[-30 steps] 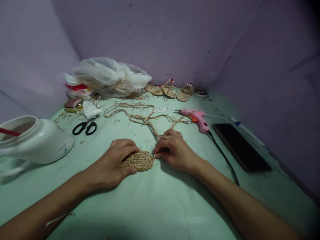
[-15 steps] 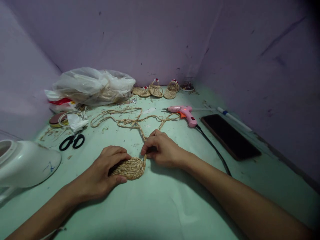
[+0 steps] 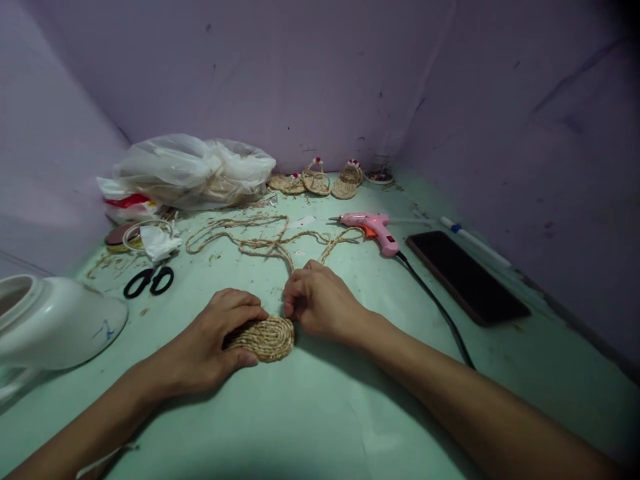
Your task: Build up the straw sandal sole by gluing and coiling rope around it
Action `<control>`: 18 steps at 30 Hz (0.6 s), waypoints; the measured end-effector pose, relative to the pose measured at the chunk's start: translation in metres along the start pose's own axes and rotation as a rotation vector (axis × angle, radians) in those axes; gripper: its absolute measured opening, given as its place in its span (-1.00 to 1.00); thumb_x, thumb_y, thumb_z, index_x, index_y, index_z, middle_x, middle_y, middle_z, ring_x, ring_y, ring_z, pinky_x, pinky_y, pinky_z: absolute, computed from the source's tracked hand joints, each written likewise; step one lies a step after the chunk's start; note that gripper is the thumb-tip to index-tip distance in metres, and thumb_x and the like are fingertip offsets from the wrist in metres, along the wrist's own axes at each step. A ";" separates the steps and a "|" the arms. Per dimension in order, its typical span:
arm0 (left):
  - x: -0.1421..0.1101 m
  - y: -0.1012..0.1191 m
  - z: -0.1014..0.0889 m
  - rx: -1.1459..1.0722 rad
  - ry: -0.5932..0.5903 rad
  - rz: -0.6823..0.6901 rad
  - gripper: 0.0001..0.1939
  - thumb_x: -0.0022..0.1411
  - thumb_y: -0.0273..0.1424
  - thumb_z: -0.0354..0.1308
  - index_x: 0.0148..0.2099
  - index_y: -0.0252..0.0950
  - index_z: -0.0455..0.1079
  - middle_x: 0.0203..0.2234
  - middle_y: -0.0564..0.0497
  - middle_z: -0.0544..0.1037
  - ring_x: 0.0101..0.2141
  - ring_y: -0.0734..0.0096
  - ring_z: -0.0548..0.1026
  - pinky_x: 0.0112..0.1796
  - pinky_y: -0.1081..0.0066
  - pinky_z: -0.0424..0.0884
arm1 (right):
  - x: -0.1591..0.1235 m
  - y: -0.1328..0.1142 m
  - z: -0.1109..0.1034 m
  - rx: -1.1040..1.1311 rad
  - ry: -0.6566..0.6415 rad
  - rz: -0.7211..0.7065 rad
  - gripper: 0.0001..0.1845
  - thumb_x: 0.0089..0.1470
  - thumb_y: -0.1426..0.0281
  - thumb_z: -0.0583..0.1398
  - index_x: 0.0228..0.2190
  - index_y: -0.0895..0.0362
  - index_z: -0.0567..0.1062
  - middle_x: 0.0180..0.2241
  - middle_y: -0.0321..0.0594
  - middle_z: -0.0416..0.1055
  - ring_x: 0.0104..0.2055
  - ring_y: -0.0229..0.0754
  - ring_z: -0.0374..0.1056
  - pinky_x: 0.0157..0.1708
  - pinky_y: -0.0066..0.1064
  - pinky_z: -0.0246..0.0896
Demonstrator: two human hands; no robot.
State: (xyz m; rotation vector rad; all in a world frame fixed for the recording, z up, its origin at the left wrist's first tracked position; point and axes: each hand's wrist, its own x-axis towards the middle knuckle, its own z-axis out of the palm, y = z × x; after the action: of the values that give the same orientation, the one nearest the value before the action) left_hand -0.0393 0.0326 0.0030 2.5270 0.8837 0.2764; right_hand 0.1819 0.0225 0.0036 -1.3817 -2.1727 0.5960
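Note:
A flat oval coil of straw braid (image 3: 266,337) lies on the pale green table (image 3: 320,407). My left hand (image 3: 213,343) grips it, fingers curled over its top and thumb along its near edge. My right hand (image 3: 320,301) is closed at the coil's right end, pinching the loose braid where it meets the coil. From there the braid (image 3: 260,241) runs away in loops across the table's middle.
A pink glue gun (image 3: 373,229) with a black cord lies right of the braid, then a dark phone (image 3: 466,277) and a pen (image 3: 475,243). Black scissors (image 3: 149,281), tape rolls, a plastic bag (image 3: 193,170) and a white jug (image 3: 55,323) are left. Small straw sandals (image 3: 320,181) line the back wall.
My right hand has moved closer to the coil and pressed the braid against its edge. The left hand keeps its hold. The view has shifted a little.

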 end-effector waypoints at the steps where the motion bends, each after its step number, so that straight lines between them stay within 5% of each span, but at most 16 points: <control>1: 0.000 0.000 0.000 0.001 -0.002 0.000 -0.61 0.09 -0.27 0.20 -0.02 -0.23 0.33 -0.12 -0.08 0.36 -0.06 0.14 0.28 -0.02 0.17 0.23 | -0.001 -0.002 -0.001 -0.045 0.014 -0.035 -0.82 -0.24 0.60 0.23 -0.59 0.10 0.58 -0.42 -0.22 0.45 -0.27 -0.16 0.19 -0.36 -0.38 0.05; 11: -0.001 0.005 0.000 0.006 0.003 -0.006 -0.61 0.06 -0.37 0.22 -0.02 -0.22 0.33 -0.13 -0.07 0.38 -0.07 0.14 0.28 -0.02 0.16 0.22 | -0.018 -0.010 -0.009 -0.067 -0.139 -0.026 -0.67 -0.16 0.67 0.15 -0.40 0.11 0.60 -0.45 -0.22 0.49 -0.30 -0.17 0.31 -0.33 -0.39 0.11; 15: 0.000 0.007 0.000 0.004 0.017 -0.008 -0.60 0.04 -0.36 0.23 -0.03 -0.25 0.33 -0.13 -0.08 0.38 -0.07 0.14 0.29 -0.04 0.16 0.23 | -0.030 -0.019 -0.007 0.028 -0.148 0.136 -0.83 -0.09 0.49 0.23 -0.37 0.10 0.57 -0.44 -0.21 0.48 -0.33 -0.14 0.33 -0.37 -0.37 0.14; 18: 0.001 0.013 0.002 0.002 0.040 -0.033 -0.62 0.01 -0.36 0.24 -0.08 -0.27 0.35 -0.17 -0.07 0.41 -0.12 0.16 0.32 -0.05 0.15 0.23 | -0.034 -0.027 -0.002 0.015 -0.106 0.155 -0.69 -0.20 0.37 0.35 -0.31 0.16 0.52 -0.33 -0.12 0.45 -0.24 -0.05 0.31 -0.29 -0.29 0.19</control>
State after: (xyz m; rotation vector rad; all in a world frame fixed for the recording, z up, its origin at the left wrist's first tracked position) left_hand -0.0310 0.0238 0.0068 2.5143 0.9404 0.3170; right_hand 0.1771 -0.0185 0.0156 -1.5524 -2.1514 0.7570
